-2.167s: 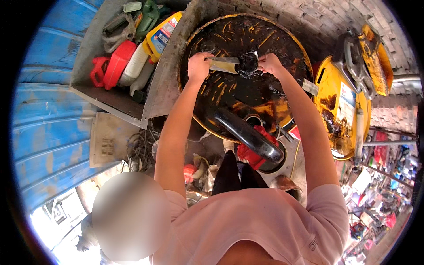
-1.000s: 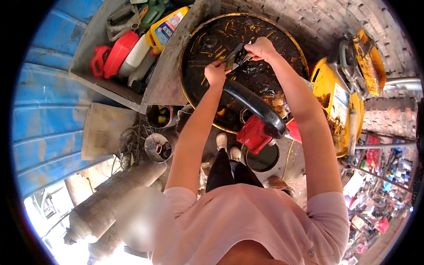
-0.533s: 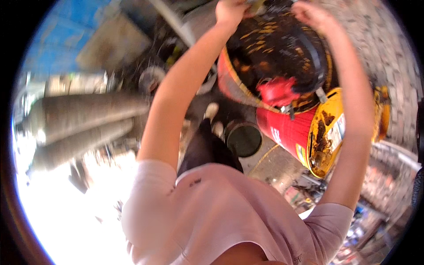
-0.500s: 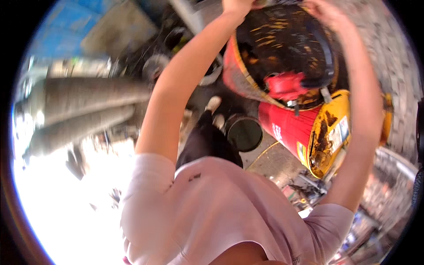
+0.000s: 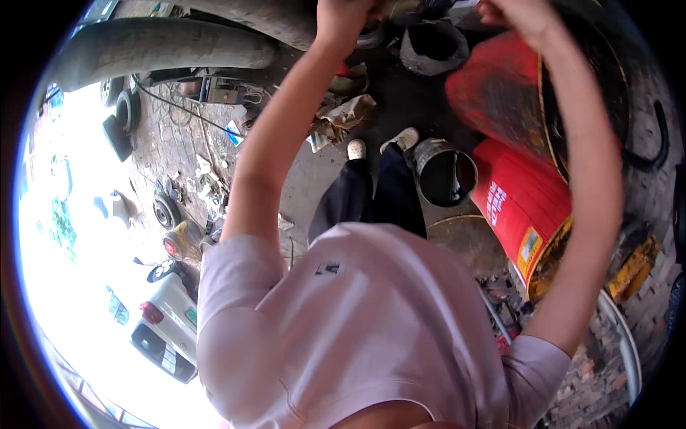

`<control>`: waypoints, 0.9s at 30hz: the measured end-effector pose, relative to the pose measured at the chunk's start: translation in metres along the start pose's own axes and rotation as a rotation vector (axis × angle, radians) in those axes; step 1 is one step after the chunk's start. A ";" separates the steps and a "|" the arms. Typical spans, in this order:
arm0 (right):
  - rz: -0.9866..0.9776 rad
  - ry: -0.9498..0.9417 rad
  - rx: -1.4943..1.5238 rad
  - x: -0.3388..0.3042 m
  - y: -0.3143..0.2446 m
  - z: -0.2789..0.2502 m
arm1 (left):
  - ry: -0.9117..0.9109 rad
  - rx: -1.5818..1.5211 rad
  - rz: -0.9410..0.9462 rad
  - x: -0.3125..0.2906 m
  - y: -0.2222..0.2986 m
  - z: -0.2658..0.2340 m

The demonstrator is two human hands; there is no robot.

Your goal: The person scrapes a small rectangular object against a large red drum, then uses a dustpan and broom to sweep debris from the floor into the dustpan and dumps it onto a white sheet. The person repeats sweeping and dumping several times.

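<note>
Both my arms reach forward to the top edge of the head view. My left hand (image 5: 341, 25) is closed beside an olive-brown, rounded thing (image 5: 400, 8), which the picture edge cuts off, so its kind does not show. My right hand (image 5: 525, 21) has its fingers curled in next to a thin pale piece at the same edge; what it grips is too cut off to name. Below and between the hands stands a black tub (image 5: 412, 61). To the right, under my right forearm, is a worn red drum (image 5: 489, 82) with a dark top.
A second red drum (image 5: 511, 196) lies near my right arm. By my feet stands a bucket (image 5: 423, 179) with dark liquid. Large grey cylinders (image 5: 164, 46) cross the upper left. Crumpled paper (image 5: 350, 113), a loose wheel (image 5: 166, 211) and debris lie left; a white car (image 5: 168, 314) is parked outside.
My view has swung so that the drums sit further right. My hands were over the dark drum top with a red device on it; now they are left of it, above the floor.
</note>
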State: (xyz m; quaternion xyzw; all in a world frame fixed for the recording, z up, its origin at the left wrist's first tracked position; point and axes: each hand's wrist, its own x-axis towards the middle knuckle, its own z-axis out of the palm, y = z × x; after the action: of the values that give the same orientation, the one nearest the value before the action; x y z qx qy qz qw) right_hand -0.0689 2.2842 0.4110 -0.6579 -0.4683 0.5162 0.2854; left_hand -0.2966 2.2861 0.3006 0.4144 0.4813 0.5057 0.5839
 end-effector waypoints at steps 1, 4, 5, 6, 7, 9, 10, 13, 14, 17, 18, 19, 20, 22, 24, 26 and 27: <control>-0.048 -0.200 -0.014 0.032 0.035 0.045 | 0.071 0.147 0.133 -0.030 -0.012 -0.052; -0.049 -0.350 -0.050 0.044 0.104 0.136 | 0.218 0.226 -0.250 -0.066 -0.066 -0.122; 0.015 -0.376 -0.003 0.048 0.130 0.164 | 0.246 0.242 -0.238 -0.074 -0.095 -0.143; 0.073 -0.401 0.041 0.055 0.155 0.190 | 0.275 0.254 -0.219 -0.080 -0.125 -0.159; 0.113 -0.401 0.033 0.066 0.185 0.218 | 0.311 0.333 -0.267 -0.090 -0.146 -0.173; 0.172 -0.417 0.012 0.082 0.240 0.276 | 0.424 0.376 -0.380 -0.113 -0.217 -0.213; 0.194 -0.425 0.000 0.091 0.267 0.304 | 0.490 0.338 -0.442 -0.121 -0.259 -0.233; 0.212 -0.408 -0.087 0.120 0.343 0.390 | 0.672 0.263 -0.545 -0.139 -0.333 -0.267; 0.209 -0.421 -0.064 0.126 0.367 0.413 | 0.737 0.319 -0.525 -0.141 -0.372 -0.285; 0.080 -0.374 -0.281 0.156 0.436 0.470 | 0.870 0.368 -0.620 -0.138 -0.428 -0.296; 0.058 -0.395 -0.314 0.159 0.449 0.490 | 0.905 0.522 -0.604 -0.142 -0.446 -0.304; -0.110 -0.334 -0.442 0.166 0.463 0.506 | 0.948 0.546 -0.595 -0.139 -0.462 -0.308; -0.281 -0.273 -0.564 0.171 0.479 0.520 | 0.988 0.571 -0.588 -0.138 -0.478 -0.312; -0.292 -0.262 -0.623 0.183 0.502 0.542 | 1.007 0.638 -0.596 -0.130 -0.500 -0.317; -0.330 -0.232 -0.685 0.190 0.517 0.557 | 1.057 0.665 -0.523 -0.125 -0.512 -0.315; -0.392 -0.191 -0.748 0.195 0.521 0.569 | 1.091 0.703 -0.535 -0.120 -0.516 -0.314; -0.353 -0.226 -0.766 0.195 0.517 0.573 | 1.126 0.694 -0.522 -0.121 -0.524 -0.315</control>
State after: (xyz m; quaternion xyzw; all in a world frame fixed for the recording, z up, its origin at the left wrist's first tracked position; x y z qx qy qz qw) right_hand -0.4393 2.1937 -0.2871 -0.5654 -0.7595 0.3175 0.0515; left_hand -0.5087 2.0893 -0.2514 0.1234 0.9267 0.3042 0.1827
